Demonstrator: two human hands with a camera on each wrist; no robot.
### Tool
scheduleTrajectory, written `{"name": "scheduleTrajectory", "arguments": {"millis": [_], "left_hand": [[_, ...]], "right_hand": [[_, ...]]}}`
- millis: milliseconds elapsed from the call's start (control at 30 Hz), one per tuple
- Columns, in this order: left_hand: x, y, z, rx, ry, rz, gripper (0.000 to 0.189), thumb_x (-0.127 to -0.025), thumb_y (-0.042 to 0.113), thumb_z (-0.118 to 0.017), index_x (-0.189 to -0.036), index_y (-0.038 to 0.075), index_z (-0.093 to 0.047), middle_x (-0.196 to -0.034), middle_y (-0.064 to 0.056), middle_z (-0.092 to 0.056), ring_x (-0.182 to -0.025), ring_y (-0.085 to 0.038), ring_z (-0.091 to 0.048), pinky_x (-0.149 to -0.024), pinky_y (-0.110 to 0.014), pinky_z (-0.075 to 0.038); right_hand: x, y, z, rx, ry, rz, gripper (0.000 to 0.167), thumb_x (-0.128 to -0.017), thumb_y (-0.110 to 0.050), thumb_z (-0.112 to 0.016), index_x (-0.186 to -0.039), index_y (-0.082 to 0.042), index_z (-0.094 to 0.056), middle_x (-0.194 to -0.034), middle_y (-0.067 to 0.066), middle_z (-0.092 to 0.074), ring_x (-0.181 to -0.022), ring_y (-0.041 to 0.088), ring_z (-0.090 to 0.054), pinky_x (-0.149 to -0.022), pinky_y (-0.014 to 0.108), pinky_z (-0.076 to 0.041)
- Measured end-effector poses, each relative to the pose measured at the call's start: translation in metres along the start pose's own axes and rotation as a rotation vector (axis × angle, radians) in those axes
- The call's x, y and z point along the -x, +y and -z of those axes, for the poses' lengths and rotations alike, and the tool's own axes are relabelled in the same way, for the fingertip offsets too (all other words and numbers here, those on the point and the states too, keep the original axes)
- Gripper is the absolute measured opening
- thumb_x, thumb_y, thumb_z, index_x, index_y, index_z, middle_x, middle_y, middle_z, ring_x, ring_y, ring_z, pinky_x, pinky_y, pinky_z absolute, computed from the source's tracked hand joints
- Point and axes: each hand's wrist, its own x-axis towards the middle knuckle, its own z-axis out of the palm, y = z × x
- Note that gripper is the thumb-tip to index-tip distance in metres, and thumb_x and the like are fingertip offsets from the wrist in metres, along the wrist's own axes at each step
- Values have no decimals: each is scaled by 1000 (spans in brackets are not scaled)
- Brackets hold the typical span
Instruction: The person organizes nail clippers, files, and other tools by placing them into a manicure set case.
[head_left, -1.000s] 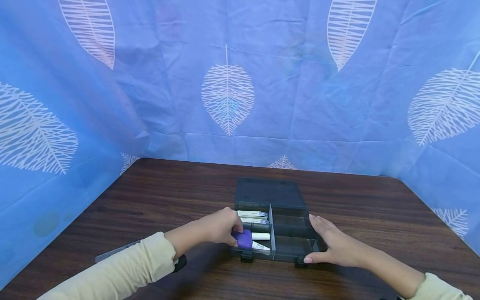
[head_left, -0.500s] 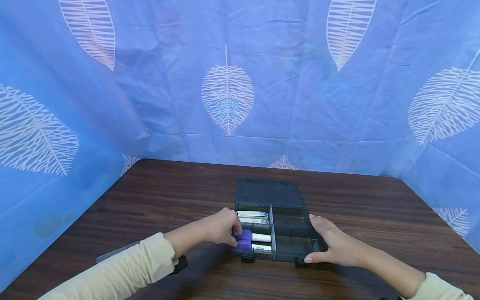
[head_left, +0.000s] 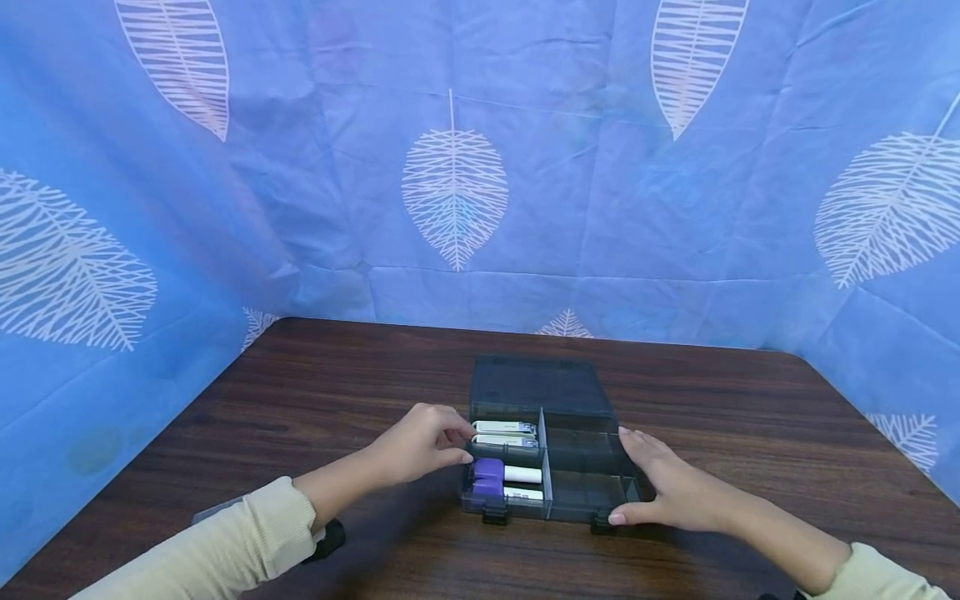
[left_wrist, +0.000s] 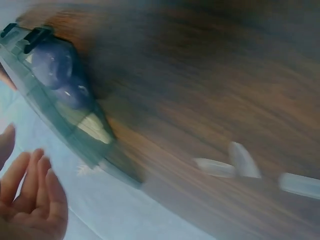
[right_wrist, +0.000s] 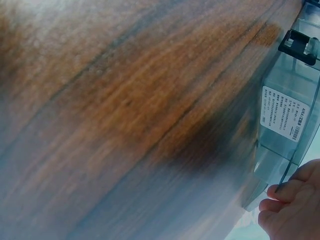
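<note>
Two purple bottles with white ends, the rear bottle (head_left: pixel 489 470) and the front bottle (head_left: pixel 487 487), lie side by side in the near left compartment of a dark see-through box (head_left: pixel 588 492), just right of the left hand's fingers. Two pale slim items with metal ends, the far item (head_left: pixel 501 427) and the near item (head_left: pixel 501 442), lie in the compartment behind, level with those fingertips. The left hand (head_left: pixel 420 442) is loosely curved at the box's left wall, thumb and fingers apart with nothing between them; whether the tips touch the wall I cannot tell. The right hand (head_left: pixel 671 483) rests on the box's right side, its fingers spread along the wall and its thumb at the front corner, beside the right latch (head_left: pixel 602 522). A pale divider (head_left: pixel 546 467) runs between the two hands. The lid (head_left: pixel 540 385) leans back, beyond both sets of fingers. A printed label (right_wrist: pixel 284 114) shows on the box ahead of the right fingers. The box stands on a brown worktop (head_left: pixel 360 367); past it hangs blue cloth (head_left: pixel 337 208) with white leaf shapes.
</note>
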Motion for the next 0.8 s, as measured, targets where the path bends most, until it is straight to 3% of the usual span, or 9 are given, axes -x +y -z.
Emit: {"name": "scheduleTrajectory", "arguments": {"millis": [200,500,667,800], "left_hand": [[19,-16,6,-25,165,1,22,-84,17,-68,-102,5,-69,-97,-6,-68,-88,-19,-63,-73,-26,-52],[46,-39,9,-69,307,44,22,-81,15,-71,-100,4,-69,-96,-6,-68,-82,-18,-61,-66,-24,-49],[59,-51,7,-75,336,74,21,-80,13,-71,-98,2,-69,-95,-8,-68,-79,-21,-60,-65,-26,-49],[65,-55,7,-89,324,125,22,-80,15,-71,-98,2,-69,-96,-8,-68,-86,-22,-63,-70,-31,-52]], "right_hand": [[-1,1,0,8,-1,-1,106,-78,-52,-67,-143,11,-13,-148,34,-13,-134,55,-10,-98,70,-21],[-1,3,0,6,-4,-2,106,-78,-52,-67,-143,12,-13,-148,34,-13,-134,55,-10,-99,70,-20],[-1,2,0,13,-3,5,105,-78,-52,-67,-143,13,-13,-148,35,-13,-133,55,-10,-99,70,-20],[-1,2,0,14,3,11,105,-78,-51,-67,-143,12,-13,-148,35,-14,-134,55,-11,-99,70,-21]]}}
